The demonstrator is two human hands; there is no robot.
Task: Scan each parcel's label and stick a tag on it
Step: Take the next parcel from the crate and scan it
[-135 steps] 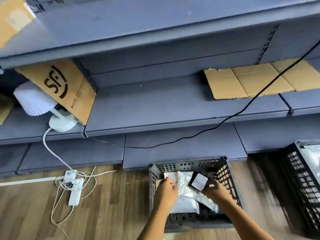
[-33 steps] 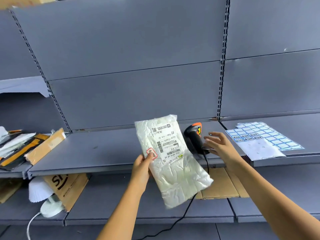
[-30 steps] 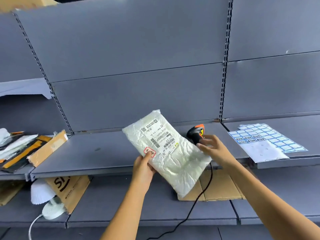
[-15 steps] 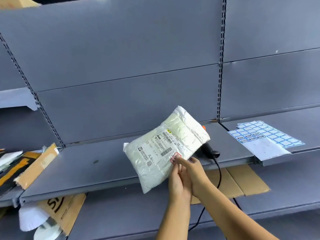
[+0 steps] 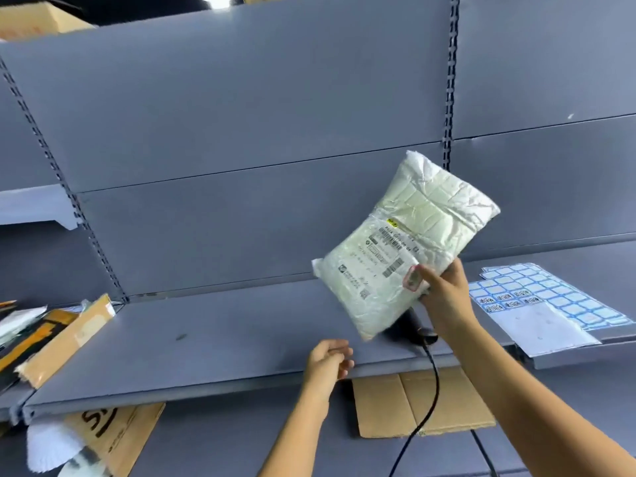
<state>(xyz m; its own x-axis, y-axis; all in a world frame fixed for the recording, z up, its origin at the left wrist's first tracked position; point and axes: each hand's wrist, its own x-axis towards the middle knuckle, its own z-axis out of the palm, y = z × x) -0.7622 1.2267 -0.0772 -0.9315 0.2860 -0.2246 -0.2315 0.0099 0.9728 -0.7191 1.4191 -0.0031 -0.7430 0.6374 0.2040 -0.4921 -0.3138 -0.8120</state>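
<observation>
Holding the parcel (image 5: 406,242) up over the shelf (image 5: 206,332): right hand (image 5: 447,297) grips its lower corner, left hand (image 5: 327,359) hangs loose, empty. Red-edged tag (image 5: 413,277) already on the label (image 5: 382,256), so tagging looks done. Scanner (image 5: 413,325) lies unheld behind it; scan status unclear.

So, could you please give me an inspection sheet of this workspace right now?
Surface: grey metal shelf, one dark mark.
Job's things: white parcel, label facing the camera, red-edged tag near its edge; scanner on the shelf, partly hidden behind it; blue sticker sheets to the right.
Clutter: cardboard scraps at the left; flattened cardboard on the lower shelf.
Grippers: right hand holds the parcel aloft, thumb by the tag; left hand relaxed, holding nothing.
Cables: black cable drops from the scanner over the shelf edge.
Surroundings: grey back panels.
</observation>
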